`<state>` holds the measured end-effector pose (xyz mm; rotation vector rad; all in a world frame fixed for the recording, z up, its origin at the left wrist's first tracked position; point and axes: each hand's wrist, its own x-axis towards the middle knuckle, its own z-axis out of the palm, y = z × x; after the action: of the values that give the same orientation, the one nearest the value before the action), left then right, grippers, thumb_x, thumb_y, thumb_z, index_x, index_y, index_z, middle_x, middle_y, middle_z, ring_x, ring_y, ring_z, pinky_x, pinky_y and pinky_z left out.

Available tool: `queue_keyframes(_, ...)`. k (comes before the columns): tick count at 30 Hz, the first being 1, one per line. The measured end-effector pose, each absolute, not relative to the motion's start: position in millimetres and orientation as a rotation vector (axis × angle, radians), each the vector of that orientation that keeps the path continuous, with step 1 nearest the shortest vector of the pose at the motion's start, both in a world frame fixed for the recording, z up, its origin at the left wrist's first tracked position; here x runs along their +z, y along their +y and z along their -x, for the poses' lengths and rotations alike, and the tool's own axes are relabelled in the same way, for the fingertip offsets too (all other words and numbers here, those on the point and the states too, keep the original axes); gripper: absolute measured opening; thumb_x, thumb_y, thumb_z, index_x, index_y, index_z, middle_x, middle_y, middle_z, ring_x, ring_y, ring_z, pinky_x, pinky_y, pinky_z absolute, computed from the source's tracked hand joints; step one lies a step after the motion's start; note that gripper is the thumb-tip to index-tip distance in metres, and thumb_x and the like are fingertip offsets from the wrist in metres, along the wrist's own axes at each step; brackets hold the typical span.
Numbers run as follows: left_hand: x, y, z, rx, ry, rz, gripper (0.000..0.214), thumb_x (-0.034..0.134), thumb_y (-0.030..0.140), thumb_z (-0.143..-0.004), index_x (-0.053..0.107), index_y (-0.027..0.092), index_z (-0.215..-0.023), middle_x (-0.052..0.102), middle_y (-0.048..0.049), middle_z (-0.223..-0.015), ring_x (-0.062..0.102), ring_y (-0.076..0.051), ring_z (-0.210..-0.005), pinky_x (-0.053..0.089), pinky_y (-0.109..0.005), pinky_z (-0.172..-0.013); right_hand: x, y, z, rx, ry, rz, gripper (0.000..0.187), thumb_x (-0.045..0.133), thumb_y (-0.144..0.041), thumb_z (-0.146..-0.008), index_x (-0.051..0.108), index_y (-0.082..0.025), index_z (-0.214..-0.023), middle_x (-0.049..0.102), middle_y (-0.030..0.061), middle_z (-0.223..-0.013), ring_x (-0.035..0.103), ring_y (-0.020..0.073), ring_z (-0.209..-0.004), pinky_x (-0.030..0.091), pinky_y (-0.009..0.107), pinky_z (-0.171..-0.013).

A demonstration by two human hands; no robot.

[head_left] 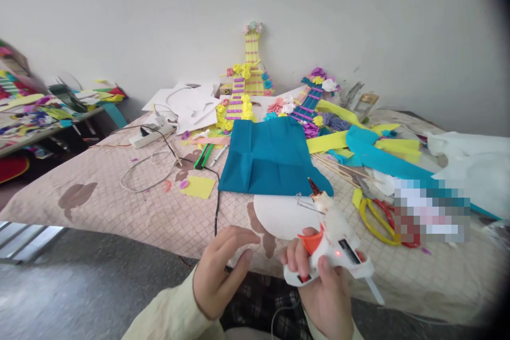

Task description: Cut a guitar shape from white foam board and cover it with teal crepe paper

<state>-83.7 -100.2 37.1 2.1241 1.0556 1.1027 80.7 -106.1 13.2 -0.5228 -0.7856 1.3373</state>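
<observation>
My right hand (pixel 319 276) is wrapped round the handle of a white hot glue gun (pixel 338 244) with an orange trigger and a lit red light. Its brown-stained nozzle points up and away, and a glue stick pokes out at the back. To the left, my left hand (pixel 225 265) is held at the table's front edge, fingers curved and thumb apart, with nothing in it. Just beyond the nozzle lies a folded teal cloth (pixel 271 162). A white paper piece (pixel 279 218) sits partly under it, with a thin wire stand close to the gun.
Scissors with yellow and red handles (pixel 370 220) lie right of the gun. A green utility knife (pixel 204 156), a white power strip (pixel 153 135) and loose cables are left. Flower-trimmed craft pieces (pixel 252 58) lean at the wall. Turquoise strips (pixel 390 162) cover the right side.
</observation>
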Motion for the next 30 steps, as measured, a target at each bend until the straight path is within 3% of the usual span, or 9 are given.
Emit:
queue_keyframes(3,30.7,-95.1,83.8,0.919,1.114,-2.153,0.026,0.045,0.015,-0.081,0.052,0.022,-0.106,0.06,-0.0073,-0.099,0.055,-0.019,-0.094,0.045,-0.032,-0.082,9.3,-107.1,-92.4,1.349,-0.801,0.489,0.023,0.047,-0.04,-0.081,0.056,-0.029,-0.098,0.04,-0.0054,-0.045,0.036,0.0103,-0.046,0.035,0.025,-0.048)
queue_keyframes(7,5.1,-103.8,71.9,0.734,0.84,-2.249,0.026,0.046,0.023,-0.081,0.051,0.021,-0.106,0.06,-0.0073,-0.103,0.056,-0.019,-0.093,0.044,-0.03,-0.082,12.9,-114.3,-125.1,1.273,-0.728,0.49,0.014,0.052,-0.034,-0.079,0.06,-0.025,-0.087,0.035,-0.007,-0.043,0.024,0.0064,-0.036,0.026,0.021,-0.036)
queue_keyframes(10,-11.4,-112.8,66.3,0.676,0.689,-2.289,0.025,0.046,0.027,-0.081,0.053,0.021,-0.104,0.061,-0.0071,-0.102,0.057,-0.019,-0.09,0.045,-0.029,-0.078,19.6,-121.3,-146.2,1.268,-0.588,0.537,0.01,0.058,-0.033,-0.073,0.059,-0.024,-0.076,0.045,-0.0059,-0.055,0.018,0.0032,-0.033,0.022,0.021,-0.032)
queue_keyframes(14,-17.6,-116.5,72.5,0.574,0.644,-2.21,0.02,0.035,0.015,-0.083,0.053,0.019,-0.091,0.064,-0.0041,-0.085,0.06,-0.015,-0.08,0.047,-0.023,-0.071,20.0,-124.3,-152.1,1.199,-0.413,0.739,0.011,0.065,-0.03,-0.067,0.057,-0.023,-0.071,0.055,-0.0037,-0.073,0.029,0.0018,-0.036,0.03,0.02,-0.036)
queue_keyframes(19,-17.4,-117.0,88.5,0.436,0.559,-2.092,0.023,0.031,0.015,-0.084,0.053,0.02,-0.091,0.063,-0.0041,-0.097,0.059,-0.012,-0.091,0.048,-0.02,-0.076,6.6,-121.7,-140.4,1.236,-0.328,0.878,0.011,0.063,-0.028,-0.071,0.055,-0.021,-0.07,0.047,-0.004,-0.064,0.04,0.0042,-0.046,0.037,0.019,-0.044)
queue_keyframes(23,0.7,-94.6,99.2,0.439,0.535,-2.226,0.029,0.033,0.012,-0.084,0.052,0.021,-0.104,0.055,-0.0044,-0.117,0.051,-0.014,-0.109,0.044,-0.022,-0.088,-4.8,-126.5,-136.5,1.168,-0.442,1.01,0.011,0.059,-0.03,-0.074,0.058,-0.023,-0.082,0.054,-0.0014,-0.077,0.045,0.0046,-0.049,0.037,0.021,-0.046)
queue_keyframes(26,21.5,-53.1,100.7,0.521,0.533,-2.502,0.031,0.033,0.013,-0.086,0.051,0.019,-0.11,0.057,-0.0077,-0.116,0.051,-0.015,-0.108,0.044,-0.026,-0.088,-10.0,-130.8,-139.4,1.166,-0.588,1.087,0.014,0.056,-0.033,-0.076,0.058,-0.022,-0.085,0.057,0.0001,-0.078,0.048,0.0062,-0.048,0.037,0.022,-0.047)
queue_keyframes(30,26.4,2.8,99.2,0.669,0.738,-2.902,0.027,0.033,0.014,-0.087,0.057,0.014,-0.099,0.063,-0.0102,-0.101,0.055,-0.019,-0.096,0.045,-0.034,-0.08,-6.1,-130.7,-150.5,1.216,-0.808,1.291,0.02,0.055,-0.036,-0.076,0.059,-0.019,-0.085,0.061,0.0029,-0.069,0.05,0.0107,-0.05,0.038,0.025,-0.049)
